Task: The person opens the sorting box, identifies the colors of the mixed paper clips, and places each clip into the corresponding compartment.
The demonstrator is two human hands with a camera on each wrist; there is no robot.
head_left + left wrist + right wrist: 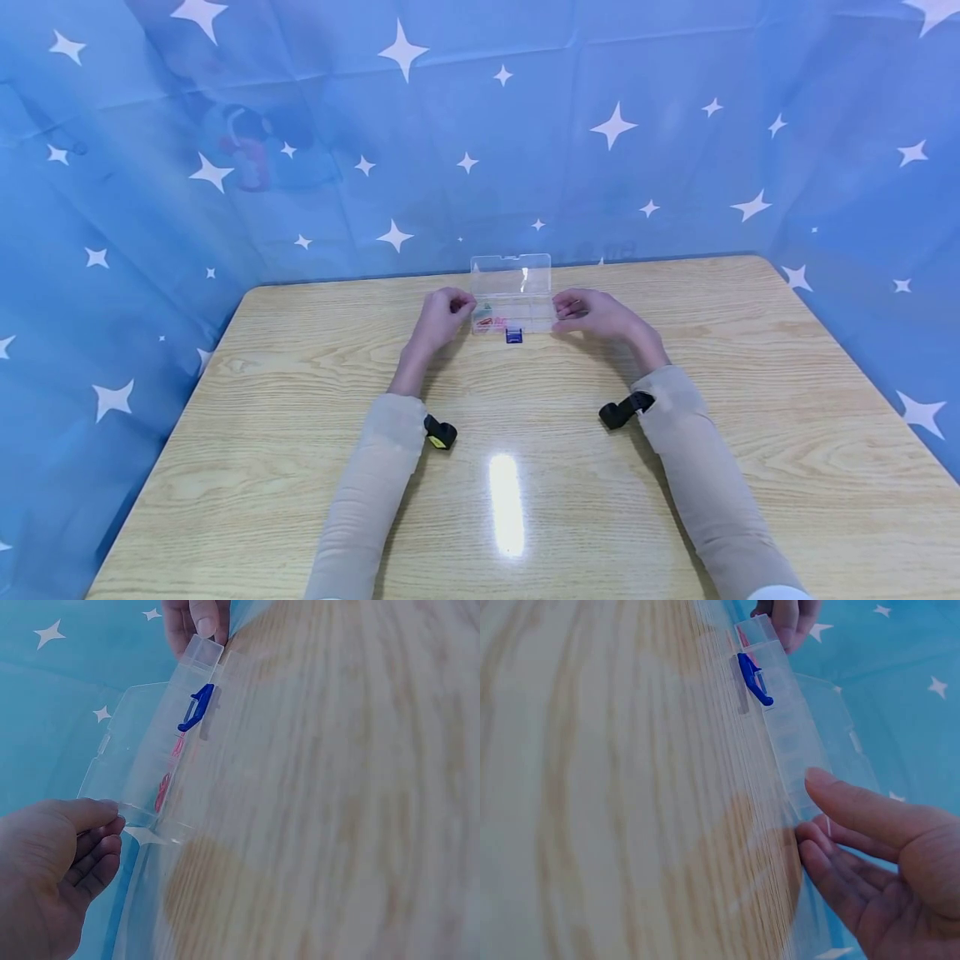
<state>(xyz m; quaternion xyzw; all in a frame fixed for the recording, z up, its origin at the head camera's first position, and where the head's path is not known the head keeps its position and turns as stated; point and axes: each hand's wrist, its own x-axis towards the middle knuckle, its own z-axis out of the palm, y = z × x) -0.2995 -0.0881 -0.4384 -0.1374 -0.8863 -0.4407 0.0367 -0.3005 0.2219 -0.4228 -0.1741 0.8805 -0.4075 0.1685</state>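
Observation:
A clear plastic compartment box (542, 313) stands at the far side of the table, its transparent lid (498, 277) raised toward the backdrop. A blue latch (513, 336) juts from the front edge. Small red and pink pieces (491, 322) lie in the left part of the box; their kind is too small to tell. My left hand (441, 317) pinches the left end, thumb on the clear edge in the left wrist view. At the opposite end, my right hand (900, 859) holds the box with its thumb above and its fingers lower down.
The wood-grain table (300, 358) ends just behind the box, where a blue star-print cloth (450, 125) hangs. Black wrist cameras (441, 433) sit on both sleeves. Light glares off the tabletop between the forearms.

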